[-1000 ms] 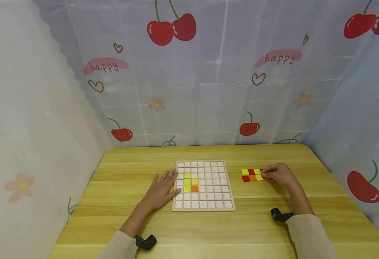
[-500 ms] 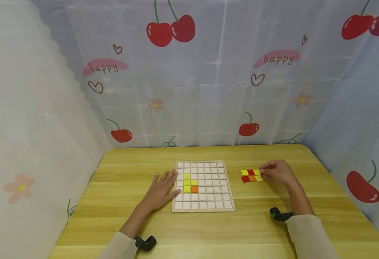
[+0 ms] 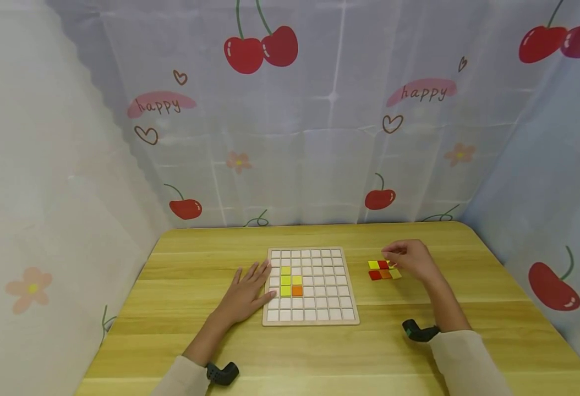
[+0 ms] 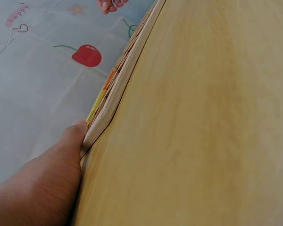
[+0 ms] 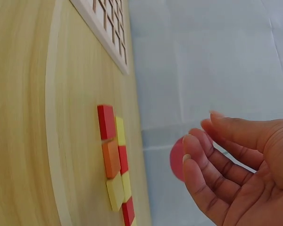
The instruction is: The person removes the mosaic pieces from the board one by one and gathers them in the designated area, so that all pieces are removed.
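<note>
My left hand (image 3: 244,296) lies with spread fingers on the left edge of a wooden grid board (image 3: 327,319); its thumb (image 4: 74,134) touches the board's edge in the left wrist view. Several yellow tiles (image 3: 285,280) and one orange tile (image 3: 297,291) sit in the board's cells. Right of the board, two rows of loose tiles lie flat, with a red tile (image 5: 106,121), an orange tile (image 5: 111,159) and a pale yellow tile (image 5: 116,192) in the nearer row. Above them hangs my right hand (image 3: 411,258), thumb and fingertips drawn together. Whether they pinch a tile is hidden.
The wooden table (image 3: 310,357) ends at a back edge, where a cherry-print curtain (image 3: 315,165) hangs. Curtains also flank both sides. A black wrist mount (image 3: 222,373) sits at the left wrist, another mount (image 3: 420,331) at the right.
My right hand has risen from the right end of the tile rows and shifted left, uncovering part of that end. My left hand stays at the board.
</note>
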`<state>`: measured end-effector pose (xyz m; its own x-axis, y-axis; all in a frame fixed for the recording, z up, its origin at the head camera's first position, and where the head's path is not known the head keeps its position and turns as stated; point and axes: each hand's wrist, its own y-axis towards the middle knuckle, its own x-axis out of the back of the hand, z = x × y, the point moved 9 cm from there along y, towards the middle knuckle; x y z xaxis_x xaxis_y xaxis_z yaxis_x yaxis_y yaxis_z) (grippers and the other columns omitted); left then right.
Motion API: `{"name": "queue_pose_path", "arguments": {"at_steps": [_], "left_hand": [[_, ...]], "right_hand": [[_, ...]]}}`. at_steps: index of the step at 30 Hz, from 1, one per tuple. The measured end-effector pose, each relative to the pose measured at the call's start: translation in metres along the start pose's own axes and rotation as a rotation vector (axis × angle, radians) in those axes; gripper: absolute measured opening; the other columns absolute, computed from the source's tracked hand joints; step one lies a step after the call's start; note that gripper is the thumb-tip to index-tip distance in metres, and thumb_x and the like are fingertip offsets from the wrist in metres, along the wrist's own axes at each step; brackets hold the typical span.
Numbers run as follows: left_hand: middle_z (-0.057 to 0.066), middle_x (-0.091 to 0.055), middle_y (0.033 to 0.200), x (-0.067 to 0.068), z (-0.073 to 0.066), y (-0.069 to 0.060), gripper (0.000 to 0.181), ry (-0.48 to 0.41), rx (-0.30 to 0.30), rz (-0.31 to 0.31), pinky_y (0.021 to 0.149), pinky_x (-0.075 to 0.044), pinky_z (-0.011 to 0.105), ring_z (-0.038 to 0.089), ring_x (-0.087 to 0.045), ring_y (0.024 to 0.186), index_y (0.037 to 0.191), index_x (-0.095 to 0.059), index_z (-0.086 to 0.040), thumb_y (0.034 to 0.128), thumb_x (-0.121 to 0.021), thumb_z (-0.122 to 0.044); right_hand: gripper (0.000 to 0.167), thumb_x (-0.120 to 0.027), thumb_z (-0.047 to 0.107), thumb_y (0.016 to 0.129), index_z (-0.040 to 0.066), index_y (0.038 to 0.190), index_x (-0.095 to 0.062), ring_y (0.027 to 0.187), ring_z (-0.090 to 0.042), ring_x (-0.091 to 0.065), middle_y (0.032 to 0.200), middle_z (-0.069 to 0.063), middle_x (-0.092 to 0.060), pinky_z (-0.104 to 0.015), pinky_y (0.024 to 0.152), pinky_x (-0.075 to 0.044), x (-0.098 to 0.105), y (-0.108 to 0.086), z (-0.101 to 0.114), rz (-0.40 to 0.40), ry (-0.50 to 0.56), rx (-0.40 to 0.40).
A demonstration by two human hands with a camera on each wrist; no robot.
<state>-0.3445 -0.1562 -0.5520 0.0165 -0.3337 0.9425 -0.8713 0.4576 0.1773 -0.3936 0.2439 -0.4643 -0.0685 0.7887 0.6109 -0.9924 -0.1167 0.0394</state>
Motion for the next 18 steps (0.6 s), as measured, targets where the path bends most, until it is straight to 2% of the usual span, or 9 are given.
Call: {"name": "queue_pose_path", "arguments": {"at_steps": [5, 11, 18], "left_hand": [[0.003, -0.018, 0.169, 0.0, 0.0, -0.001, 0.079, 0.002, 0.006, -0.002, 0.12, -0.007, 0.064, 0.03, -0.015, 0.155, 0.163, -0.021, -0.014, 0.1037, -0.041, -0.061], [0.003, -0.018, 0.169, 0.0, 0.001, -0.001, 0.079, -0.001, 0.001, -0.006, 0.12, -0.007, 0.064, 0.029, -0.015, 0.155, 0.163, -0.022, -0.014, 0.1036, -0.042, -0.061], [0.002, -0.017, 0.169, -0.002, 0.001, -0.001, 0.079, 0.001, -0.002, -0.007, 0.12, -0.006, 0.063, 0.03, -0.015, 0.155, 0.164, -0.021, -0.015, 0.1033, -0.04, -0.063]], "right_hand": [[0.024, -0.068, 0.015, 0.099, -0.006, 0.11, -0.073, 0.083, -0.036, -0.068, 0.098, -0.024, -0.071, -0.049, 0.073, -0.058, -0.01, 0.001, 0.01, -0.01, -0.023, 0.023], [0.024, -0.069, 0.016, 0.098, -0.005, 0.11, -0.073, 0.081, -0.038, -0.067, 0.096, -0.024, -0.07, -0.046, 0.067, -0.056, -0.02, -0.001, 0.017, 0.008, -0.005, 0.037], [0.021, -0.071, 0.015, 0.097, -0.003, 0.107, -0.075, 0.082, -0.036, -0.069, 0.097, -0.021, -0.072, -0.048, 0.07, -0.059, -0.03, -0.004, 0.03, 0.022, 0.016, 0.062]]}}
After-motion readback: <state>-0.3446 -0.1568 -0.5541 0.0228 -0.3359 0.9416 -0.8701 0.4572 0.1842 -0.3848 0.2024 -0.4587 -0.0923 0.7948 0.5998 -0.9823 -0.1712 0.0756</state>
